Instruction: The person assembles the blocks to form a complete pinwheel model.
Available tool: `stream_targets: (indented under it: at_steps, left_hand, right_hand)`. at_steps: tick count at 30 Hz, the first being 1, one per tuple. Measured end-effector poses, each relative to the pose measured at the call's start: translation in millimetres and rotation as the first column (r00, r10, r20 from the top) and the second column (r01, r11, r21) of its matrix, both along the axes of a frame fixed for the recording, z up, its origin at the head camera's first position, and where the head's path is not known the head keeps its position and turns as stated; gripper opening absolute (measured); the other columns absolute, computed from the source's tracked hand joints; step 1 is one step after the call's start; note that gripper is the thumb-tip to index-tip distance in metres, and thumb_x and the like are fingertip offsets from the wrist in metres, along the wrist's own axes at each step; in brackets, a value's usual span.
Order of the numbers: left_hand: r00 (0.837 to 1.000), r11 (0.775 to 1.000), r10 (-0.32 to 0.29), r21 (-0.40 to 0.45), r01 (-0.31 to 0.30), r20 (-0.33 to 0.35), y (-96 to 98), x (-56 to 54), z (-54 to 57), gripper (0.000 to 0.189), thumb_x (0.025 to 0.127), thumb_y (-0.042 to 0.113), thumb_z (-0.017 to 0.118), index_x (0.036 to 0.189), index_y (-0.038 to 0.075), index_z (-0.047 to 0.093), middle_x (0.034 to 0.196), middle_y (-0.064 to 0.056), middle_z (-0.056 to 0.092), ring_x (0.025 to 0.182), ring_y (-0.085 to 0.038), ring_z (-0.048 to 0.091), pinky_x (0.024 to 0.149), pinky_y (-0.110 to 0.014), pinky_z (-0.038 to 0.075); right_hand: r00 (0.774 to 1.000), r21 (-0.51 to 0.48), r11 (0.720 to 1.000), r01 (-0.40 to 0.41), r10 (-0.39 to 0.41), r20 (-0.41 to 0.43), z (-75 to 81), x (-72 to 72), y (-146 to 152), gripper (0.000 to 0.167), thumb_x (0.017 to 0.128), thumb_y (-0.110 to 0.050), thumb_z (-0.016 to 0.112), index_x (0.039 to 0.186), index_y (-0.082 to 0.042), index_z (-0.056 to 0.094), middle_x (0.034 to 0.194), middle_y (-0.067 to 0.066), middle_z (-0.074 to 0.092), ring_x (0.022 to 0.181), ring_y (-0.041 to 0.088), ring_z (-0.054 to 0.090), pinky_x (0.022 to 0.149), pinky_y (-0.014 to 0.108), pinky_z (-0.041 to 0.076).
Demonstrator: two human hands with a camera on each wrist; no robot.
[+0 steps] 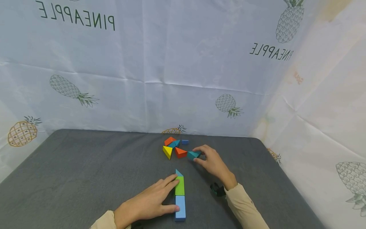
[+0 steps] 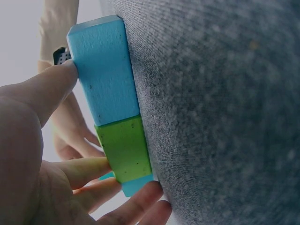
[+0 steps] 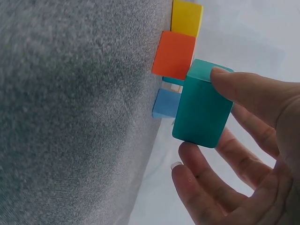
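A light-blue rectangular block (image 1: 180,210), a green block (image 1: 180,187) and a small blue triangular block (image 1: 178,173) lie end to end in a straight row. My left hand (image 1: 148,198) rests along the row's left side. Its thumb touches the light-blue block, and its extended fingers touch the green block and reach the blue triangle. Farther back, my right hand (image 1: 213,162) pinches a teal triangular block (image 3: 202,110) between thumb and fingers. In the right wrist view that block looks slightly raised from the table.
Behind the row sit a yellow triangular block (image 1: 167,152), a red triangular block (image 1: 180,152), an orange-red block (image 1: 170,141), blue triangular pieces (image 1: 173,144) and a dark-blue block (image 1: 185,142). The grey table (image 1: 85,178) meets a pineapple-print curtain (image 1: 186,108) behind.
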State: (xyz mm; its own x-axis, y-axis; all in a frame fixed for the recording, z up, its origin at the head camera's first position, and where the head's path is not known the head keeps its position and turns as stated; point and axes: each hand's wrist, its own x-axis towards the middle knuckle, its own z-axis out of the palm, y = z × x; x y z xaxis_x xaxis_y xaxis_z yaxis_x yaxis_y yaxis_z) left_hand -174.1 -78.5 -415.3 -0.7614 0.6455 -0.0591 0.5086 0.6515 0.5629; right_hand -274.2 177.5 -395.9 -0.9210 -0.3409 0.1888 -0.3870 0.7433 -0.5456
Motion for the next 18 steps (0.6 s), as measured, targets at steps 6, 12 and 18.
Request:
stream_targets:
  at_steps: [6, 12, 18]
  left_hand:
    - [1.000, 1.000, -0.003, 0.005, 0.003, 0.002, -0.4, 0.1, 0.1, 0.086, 0.091, 0.070, 0.051, 0.154, 0.013, 0.035, 0.163, -0.004, 0.027, 0.139, -0.032, 0.042, 0.106, -0.055, 0.042]
    - [1.000, 1.000, -0.003, 0.003, 0.003, 0.012, 0.0, -0.3, 0.2, 0.086, 0.091, 0.070, 0.051, 0.155, 0.014, 0.034, 0.163, -0.005, 0.026, 0.140, -0.034, 0.041, 0.106, -0.056, 0.042]
    - [1.000, 1.000, -0.004, 0.001, 0.004, 0.014, -0.1, -1.3, -0.1, 0.086, 0.091, 0.069, 0.051, 0.154, 0.013, 0.035, 0.163, -0.004, 0.026, 0.140, -0.036, 0.042, 0.106, -0.057, 0.042]
  right_hand:
    - [1.000, -0.010, 1.000, 0.009, -0.009, 0.010, -0.9, 3.6, -2.0, 0.033, 0.087, -0.014, 0.077, 0.119, -0.013, 0.069, 0.117, 0.005, 0.065, 0.104, 0.027, 0.063, 0.089, 0.045, 0.052]
    - [1.000, -0.009, 1.000, 0.008, -0.007, 0.013, -1.6, 8.1, -4.9, 0.031, 0.086, -0.014, 0.077, 0.116, -0.014, 0.070, 0.114, 0.004, 0.066, 0.104, 0.027, 0.063, 0.089, 0.046, 0.052]
    - [1.000, 0.019, 1.000, -0.013, 0.013, 0.017, -2.7, 11.8, -8.8, 0.032, 0.085, -0.015, 0.079, 0.116, -0.014, 0.070, 0.113, 0.003, 0.066, 0.103, 0.027, 0.063, 0.088, 0.045, 0.053]
